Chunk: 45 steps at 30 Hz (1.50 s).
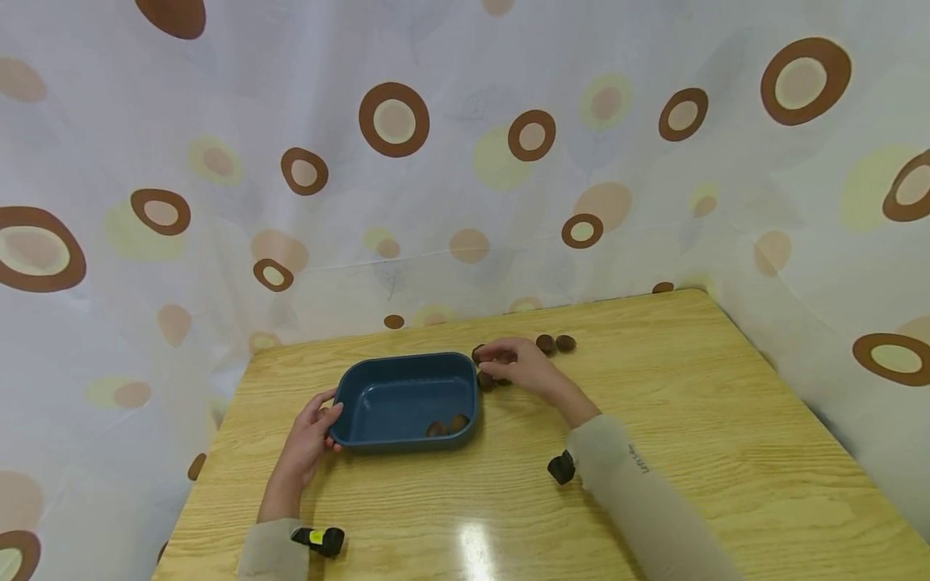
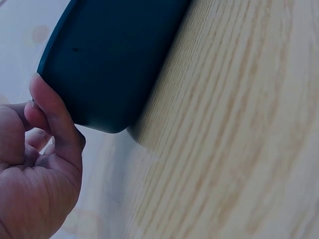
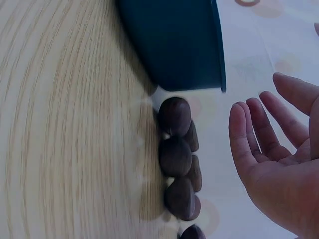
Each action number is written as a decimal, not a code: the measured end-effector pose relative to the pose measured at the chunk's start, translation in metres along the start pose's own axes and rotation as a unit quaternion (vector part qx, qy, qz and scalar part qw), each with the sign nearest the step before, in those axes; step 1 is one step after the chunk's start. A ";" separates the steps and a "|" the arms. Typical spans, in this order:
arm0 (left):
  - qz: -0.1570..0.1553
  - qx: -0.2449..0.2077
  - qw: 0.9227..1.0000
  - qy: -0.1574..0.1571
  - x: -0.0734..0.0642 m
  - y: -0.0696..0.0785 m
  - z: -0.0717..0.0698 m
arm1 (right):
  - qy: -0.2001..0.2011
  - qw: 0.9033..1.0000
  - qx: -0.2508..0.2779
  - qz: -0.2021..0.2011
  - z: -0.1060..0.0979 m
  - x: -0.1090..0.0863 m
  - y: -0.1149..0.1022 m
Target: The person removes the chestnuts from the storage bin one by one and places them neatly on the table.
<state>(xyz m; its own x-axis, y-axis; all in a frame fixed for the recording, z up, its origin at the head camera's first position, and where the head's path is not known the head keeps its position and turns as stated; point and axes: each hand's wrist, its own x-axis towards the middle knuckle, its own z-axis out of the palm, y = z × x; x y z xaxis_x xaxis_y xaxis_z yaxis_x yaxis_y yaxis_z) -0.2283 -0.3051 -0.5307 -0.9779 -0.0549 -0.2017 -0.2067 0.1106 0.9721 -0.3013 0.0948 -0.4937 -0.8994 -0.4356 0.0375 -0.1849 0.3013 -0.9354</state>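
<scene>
A dark blue rectangular basin [image 1: 403, 444] stands on the wooden table, with two chestnuts [image 1: 446, 426] lying in its near right corner. My left hand [image 1: 307, 440] grips its left end, thumb over the rim and fingers against the outside wall. Just beyond the right end, my right hand [image 1: 526, 367] hovers over several brown chestnuts [image 1: 485, 381]. In the right wrist view these chestnuts [image 3: 175, 157] lie in a close row beside the basin [image 3: 179, 45]. The fingers of the right hand [image 3: 279, 149] are loosely bent there, with nothing between them.
Two more chestnuts [image 1: 555, 344] sit toward the back of the table [image 1: 654, 452], right of the right hand. A white curtain [image 1: 465, 161] with brown rings hangs behind the table and along its sides. Each wrist wears a small black camera [image 1: 562, 468].
</scene>
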 end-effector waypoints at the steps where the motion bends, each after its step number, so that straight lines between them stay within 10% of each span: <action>1: 0.000 0.001 1.000 0.000 0.000 0.000 0.000 | -0.005 1.000 0.002 -0.001 0.003 0.001 -0.003; 19: 0.001 0.001 1.000 0.003 0.000 0.000 -0.002 | -0.142 0.990 0.000 -0.009 0.067 0.012 -0.037; 28: 0.000 0.000 1.000 0.000 0.001 0.000 0.000 | -0.209 0.974 -0.015 0.085 0.083 0.019 -0.049; 45: 0.008 -0.006 1.000 -0.002 0.001 0.000 0.000 | -0.215 0.964 -0.140 0.075 0.096 0.029 -0.045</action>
<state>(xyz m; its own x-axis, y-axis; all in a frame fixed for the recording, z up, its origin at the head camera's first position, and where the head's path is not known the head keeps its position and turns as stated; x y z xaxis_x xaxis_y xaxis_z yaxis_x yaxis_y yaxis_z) -0.2296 -0.3056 -0.5313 -0.9811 -0.0497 -0.1869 -0.1911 0.1001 0.9764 -0.2811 -0.0124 -0.4842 -0.6882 -0.6625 -0.2957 -0.2190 0.5783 -0.7859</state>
